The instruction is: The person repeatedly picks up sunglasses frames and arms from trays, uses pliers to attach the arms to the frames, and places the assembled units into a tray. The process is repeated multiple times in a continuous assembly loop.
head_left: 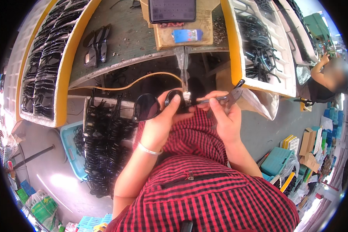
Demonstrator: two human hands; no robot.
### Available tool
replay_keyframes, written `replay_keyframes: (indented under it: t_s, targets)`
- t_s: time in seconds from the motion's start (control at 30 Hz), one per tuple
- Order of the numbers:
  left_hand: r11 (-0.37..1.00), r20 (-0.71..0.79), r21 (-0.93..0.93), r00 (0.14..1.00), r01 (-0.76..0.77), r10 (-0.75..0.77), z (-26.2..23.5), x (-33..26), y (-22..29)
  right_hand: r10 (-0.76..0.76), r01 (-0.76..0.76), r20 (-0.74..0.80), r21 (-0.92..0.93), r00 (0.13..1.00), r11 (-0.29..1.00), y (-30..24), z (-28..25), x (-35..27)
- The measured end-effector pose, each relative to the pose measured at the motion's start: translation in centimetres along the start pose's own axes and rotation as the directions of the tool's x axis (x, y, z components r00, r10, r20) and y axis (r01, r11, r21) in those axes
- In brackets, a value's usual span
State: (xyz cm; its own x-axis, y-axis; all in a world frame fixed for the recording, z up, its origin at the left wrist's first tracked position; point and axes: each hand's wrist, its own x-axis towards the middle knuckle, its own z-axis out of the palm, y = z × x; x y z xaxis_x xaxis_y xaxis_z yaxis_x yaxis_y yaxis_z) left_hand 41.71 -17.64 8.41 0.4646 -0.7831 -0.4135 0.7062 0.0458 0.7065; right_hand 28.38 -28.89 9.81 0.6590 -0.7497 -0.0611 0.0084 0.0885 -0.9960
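Observation:
My left hand [164,112] is closed on the front of a pair of sunglasses [146,107], its thumb pressed over one dark round lens while the other lens sticks out to the left. In my right hand [227,116], thumb and fingers pinch a slender dark temple arm [220,98], its inner end close to the sunglasses' hinge side. A greyish flat piece [236,95] also shows at those fingers; its kind is unclear. Between both hands, a metal fixture [183,69] with a white tip reaches down from the bench edge. Whether the temple arm touches the frame is hidden.
On the bench [121,52] lie loose dark eyewear parts [98,44], a tablet [172,10] and a small blue box [187,35]. Yellow-edged trays [62,83] [232,42] of eyewear parts flank it. A blue basket [69,149] and piled dark frames [104,147] stand lower left. Another person [332,79] sits far right.

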Motion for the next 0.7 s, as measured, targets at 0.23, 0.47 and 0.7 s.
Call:
replay_keyframes:
  t_s: [0.23,0.47,0.7]
  targets:
    - [0.999,0.000,0.033,1.000,-0.031,0.031,0.09,0.03,0.06,0.001,-0.001,-0.002,-0.001,1.000,1.000,0.09,-0.06,-0.16]
    - [1.000,0.018,0.009,1.000,-0.023,0.023,0.10,-0.05,0.31,0.001,-0.001,0.001,0.003,1.000,1.000,0.14,-0.12,-0.16]
    - [1.000,0.019,-0.005,1.000,-0.020,0.020,-0.05,0.03,0.20,0.010,-0.010,-0.005,0.024,1.000,1.000,0.20,-0.15,-0.12]
